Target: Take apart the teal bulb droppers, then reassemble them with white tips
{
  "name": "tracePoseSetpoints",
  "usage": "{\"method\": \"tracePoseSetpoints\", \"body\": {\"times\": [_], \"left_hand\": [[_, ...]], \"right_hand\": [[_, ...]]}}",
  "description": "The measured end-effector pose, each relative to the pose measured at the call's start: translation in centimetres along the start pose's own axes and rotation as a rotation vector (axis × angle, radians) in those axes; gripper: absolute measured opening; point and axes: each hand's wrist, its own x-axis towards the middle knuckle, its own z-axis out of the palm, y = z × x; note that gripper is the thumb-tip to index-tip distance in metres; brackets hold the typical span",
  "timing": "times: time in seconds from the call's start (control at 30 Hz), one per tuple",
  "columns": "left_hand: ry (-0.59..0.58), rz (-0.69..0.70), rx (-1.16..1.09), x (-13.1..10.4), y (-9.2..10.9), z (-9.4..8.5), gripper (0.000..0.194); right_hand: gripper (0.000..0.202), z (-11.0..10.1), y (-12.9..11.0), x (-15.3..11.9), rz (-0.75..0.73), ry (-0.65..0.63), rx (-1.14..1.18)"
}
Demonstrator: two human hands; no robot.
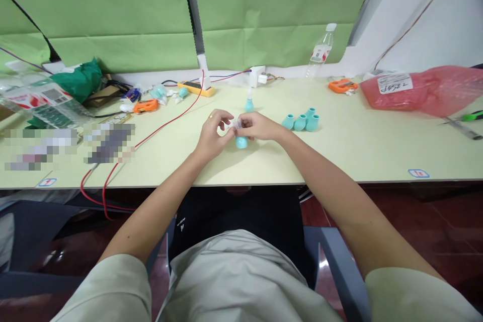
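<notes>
My left hand [216, 135] and my right hand [259, 126] meet above the middle of the table. Between their fingertips is a small clear piece [237, 123], at the top of a teal bulb-shaped part [241, 142]. Both hands are closed in a pinch; my right fingers wrap round the clear piece and my left thumb and finger touch its side. Just behind them stands another teal bulb [249, 105] with a clear tip pointing up. Several open-necked teal bulbs [300, 122] lie grouped to the right of my right hand.
On the pale table [362, 151], a red plastic bag [422, 91], an orange tool [342, 86] and a bottle [320, 53] are at the right. A yellow device [196, 89], a red cable [162, 127], a large bottle [45, 100] and a green bag [80, 80] are left.
</notes>
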Motion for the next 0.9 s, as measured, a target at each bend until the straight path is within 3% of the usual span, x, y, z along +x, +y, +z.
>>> {"method": "tracePoseSetpoints", "body": {"times": [0.17, 0.33, 0.53, 0.73, 0.9], "left_hand": [[0.026, -0.015, 0.071, 0.0, -0.1, -0.1, 0.003], [0.058, -0.07, 0.096, -0.1, -0.4, 0.0, 0.008], [0.054, -0.019, 0.103, -0.2, -0.6, 0.2, 0.005], [0.083, -0.034, 0.107, -0.3, -0.6, 0.4, 0.009], [0.119, -0.132, 0.081, -0.3, -0.5, 0.0, 0.005]], "right_hand": [[0.032, 0.1, 0.0, 0.0, 0.018, 0.012, -0.037], [0.033, 0.1, -0.2, -0.2, 0.014, 0.044, -0.04], [0.031, 0.3, -0.4, -0.2, 0.028, 0.037, -0.059], [0.021, -0.4, -0.9, -0.4, -0.086, 0.087, -0.294], [0.016, -2.1, -1.3, -1.0, -0.053, 0.167, -0.431]]}}
